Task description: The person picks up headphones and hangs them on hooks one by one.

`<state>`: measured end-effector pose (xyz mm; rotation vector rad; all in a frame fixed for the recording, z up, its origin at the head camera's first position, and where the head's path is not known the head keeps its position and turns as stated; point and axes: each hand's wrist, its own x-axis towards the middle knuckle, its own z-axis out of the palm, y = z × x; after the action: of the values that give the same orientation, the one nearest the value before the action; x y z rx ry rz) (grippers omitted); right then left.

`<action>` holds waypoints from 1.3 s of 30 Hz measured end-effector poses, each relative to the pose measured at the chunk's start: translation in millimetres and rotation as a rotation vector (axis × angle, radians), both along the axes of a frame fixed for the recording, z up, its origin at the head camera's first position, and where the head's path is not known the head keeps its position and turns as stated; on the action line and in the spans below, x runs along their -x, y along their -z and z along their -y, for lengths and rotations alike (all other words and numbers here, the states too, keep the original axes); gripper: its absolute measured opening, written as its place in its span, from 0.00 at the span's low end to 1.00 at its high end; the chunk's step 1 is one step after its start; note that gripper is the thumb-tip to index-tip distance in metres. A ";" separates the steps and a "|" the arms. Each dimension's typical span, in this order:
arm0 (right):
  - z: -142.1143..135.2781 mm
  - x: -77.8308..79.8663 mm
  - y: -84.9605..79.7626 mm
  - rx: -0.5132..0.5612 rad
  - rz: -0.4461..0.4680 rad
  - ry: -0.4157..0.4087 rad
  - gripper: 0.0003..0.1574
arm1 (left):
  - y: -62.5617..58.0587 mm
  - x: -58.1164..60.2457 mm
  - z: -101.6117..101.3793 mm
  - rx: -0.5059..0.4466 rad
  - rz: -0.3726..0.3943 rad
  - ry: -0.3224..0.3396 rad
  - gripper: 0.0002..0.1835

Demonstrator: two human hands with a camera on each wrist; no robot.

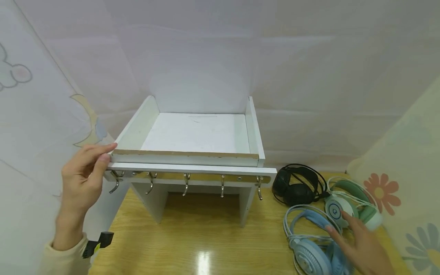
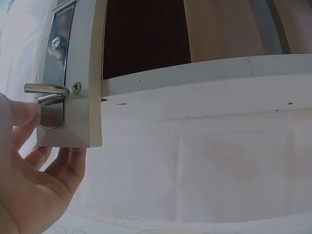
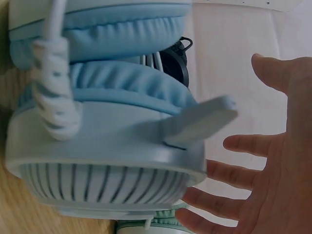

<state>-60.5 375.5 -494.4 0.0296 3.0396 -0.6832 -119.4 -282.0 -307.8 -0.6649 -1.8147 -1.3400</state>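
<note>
A white wooden shelf (image 1: 192, 158) stands on the table, with a rail of metal hooks (image 1: 186, 184) along its front. My left hand (image 1: 84, 177) holds the shelf's front left corner, thumb in front by the end hook (image 2: 51, 92) and fingers around the rail's end. To the right lies a blue headset (image 1: 311, 256) with its cable looped over it. Over it my right hand (image 1: 364, 240) hovers with fingers spread, holding nothing; the right wrist view has the hand (image 3: 263, 170) beside the blue ear cups (image 3: 107, 141).
Behind the blue headset lie a black headset (image 1: 297, 189) and a green-and-white headset (image 1: 340, 208), close together. The wooden table (image 1: 182, 244) extends under the shelf. White cloth (image 1: 206, 57) hangs behind, and patterned cloth (image 1: 405, 172) borders the right side.
</note>
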 end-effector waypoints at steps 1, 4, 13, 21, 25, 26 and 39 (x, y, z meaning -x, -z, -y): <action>0.0 -0.6 2.6 -0.002 0.001 0.002 0.53 | 0.7 0.0 0.1 0.002 0.000 -0.007 0.12; 0.4 -0.8 9.3 -0.004 0.014 0.006 0.53 | 1.5 -0.2 0.5 0.025 0.000 -0.037 0.12; -1.7 2.1 25.9 0.017 0.080 0.028 0.56 | -1.5 0.3 3.8 0.006 -0.026 0.057 0.12; -4.3 0.9 37.1 0.077 0.145 0.071 0.60 | -1.1 1.6 2.7 -0.022 -0.035 0.107 0.11; -5.0 4.2 41.6 0.096 0.182 0.086 0.61 | 0.0 2.1 0.9 -0.038 -0.032 0.106 0.12; -5.1 4.5 42.6 0.099 0.185 0.088 0.62 | 0.4 2.1 0.5 -0.037 -0.031 0.099 0.12; -8.5 9.5 47.9 0.211 0.378 0.219 0.70 | 2.9 2.4 2.5 -0.036 -0.017 0.055 0.12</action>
<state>-70.1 384.0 -542.3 0.4383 2.6121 -0.8918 -121.8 -284.5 -310.7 -0.7095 -1.7666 -1.3963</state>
